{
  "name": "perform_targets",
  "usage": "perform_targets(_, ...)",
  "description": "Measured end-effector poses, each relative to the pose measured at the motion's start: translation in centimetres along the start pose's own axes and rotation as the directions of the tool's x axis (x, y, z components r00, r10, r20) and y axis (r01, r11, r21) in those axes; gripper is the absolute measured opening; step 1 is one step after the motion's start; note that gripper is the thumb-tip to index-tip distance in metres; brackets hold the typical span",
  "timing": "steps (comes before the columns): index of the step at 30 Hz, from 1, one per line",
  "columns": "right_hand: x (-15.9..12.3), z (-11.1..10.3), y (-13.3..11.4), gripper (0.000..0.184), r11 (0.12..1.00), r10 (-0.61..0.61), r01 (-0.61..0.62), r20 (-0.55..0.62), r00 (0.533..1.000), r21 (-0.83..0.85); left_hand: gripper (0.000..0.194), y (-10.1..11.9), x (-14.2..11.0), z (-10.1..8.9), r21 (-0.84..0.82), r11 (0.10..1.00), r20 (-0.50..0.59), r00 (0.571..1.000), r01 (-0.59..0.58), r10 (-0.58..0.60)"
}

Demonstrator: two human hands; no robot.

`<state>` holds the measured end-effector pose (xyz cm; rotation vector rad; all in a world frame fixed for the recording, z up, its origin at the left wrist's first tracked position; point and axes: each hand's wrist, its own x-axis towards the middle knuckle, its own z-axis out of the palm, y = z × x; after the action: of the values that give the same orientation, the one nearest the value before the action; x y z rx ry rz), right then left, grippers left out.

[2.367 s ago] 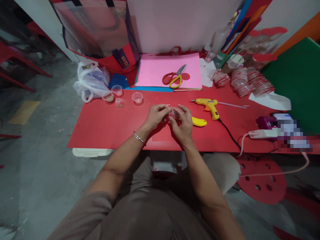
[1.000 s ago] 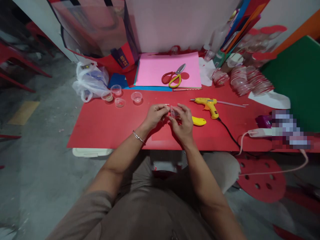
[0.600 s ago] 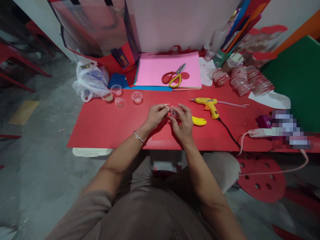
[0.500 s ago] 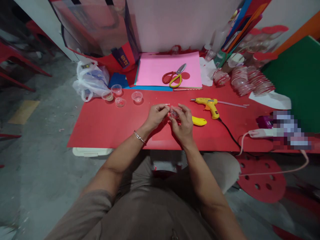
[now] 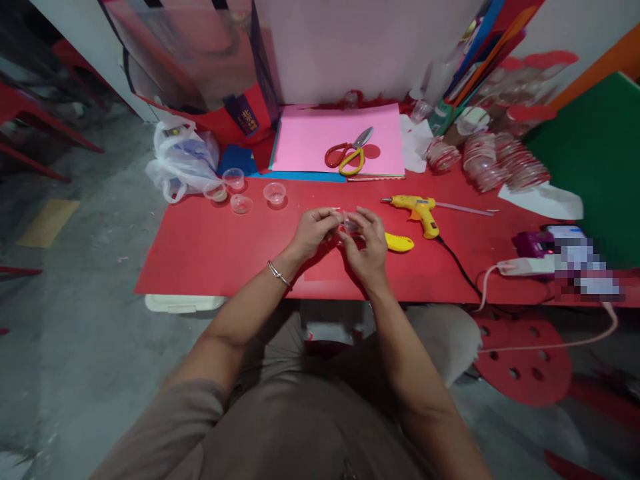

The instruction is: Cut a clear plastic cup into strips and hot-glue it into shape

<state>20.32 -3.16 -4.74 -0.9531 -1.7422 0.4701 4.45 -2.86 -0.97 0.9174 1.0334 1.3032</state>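
My left hand (image 5: 313, 231) and my right hand (image 5: 367, 245) meet over the middle of the red table (image 5: 210, 247), fingers curled. Between their fingertips sits a small clear plastic cup (image 5: 349, 227) with red on it; both hands pinch it. My left wrist wears a thin bracelet (image 5: 277, 273). A yellow utility knife (image 5: 399, 243) lies just right of my right hand, and a yellow glue gun (image 5: 419, 209) with a black cord lies beyond it.
Several clear cups (image 5: 241, 193) and a white plastic bag (image 5: 183, 163) sit at the left rear. Red-and-yellow scissors (image 5: 347, 153) lie on pink paper (image 5: 310, 143). Stacked clear lids (image 5: 493, 167) are at the right rear, a power strip (image 5: 525, 267) at the right edge, a red stool (image 5: 525, 363) below.
Both hands stay in the same place; the fingers shift slightly around the small cup. Nothing else on the table has moved.
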Motion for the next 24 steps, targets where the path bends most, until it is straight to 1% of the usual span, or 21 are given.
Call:
perform_targets(3,0.01,-0.22,0.02,0.037,1.0,-0.026,0.026,0.014,1.0,-0.015,0.031,0.03,0.08,-0.16,0.002,1.0,0.021,1.0,0.011,-0.011)
perform_targets(6,-0.01,-0.35,0.01,0.037,1.0,-0.015,0.015,0.036,0.999,-0.018,0.032,0.03,0.18,-0.22,0.037,0.999,0.022,1.0,0.018,-0.018)
perform_targets(9,-0.06,-0.2,0.0,0.037,1.0,0.006,-0.006,0.039,0.999,0.0,0.029,-0.05,0.27,-0.14,0.075,0.996,-0.024,0.999,-0.042,0.044)
perform_targets(12,0.0,0.14,0.06,0.035,0.999,0.021,-0.022,0.018,1.0,0.045,0.025,-0.11,0.32,-0.11,0.081,0.993,-0.035,0.996,-0.081,0.084)
perform_targets(17,0.29,0.46,0.22,0.035,0.994,0.033,-0.033,0.005,0.999,0.102,0.026,-0.03,0.25,-0.29,0.084,0.996,-0.01,0.999,-0.034,0.035)
perform_targets(21,0.37,0.31,0.12,0.034,0.997,0.033,-0.033,0.009,0.999,0.068,0.032,-0.02,0.22,-0.32,0.136,0.988,0.003,0.997,-0.073,0.073)
perform_targets(24,0.3,0.14,-0.06,0.034,0.999,0.016,-0.017,0.025,1.0,0.049,0.031,0.09,0.22,-0.37,0.166,0.982,0.006,0.996,-0.094,0.094)
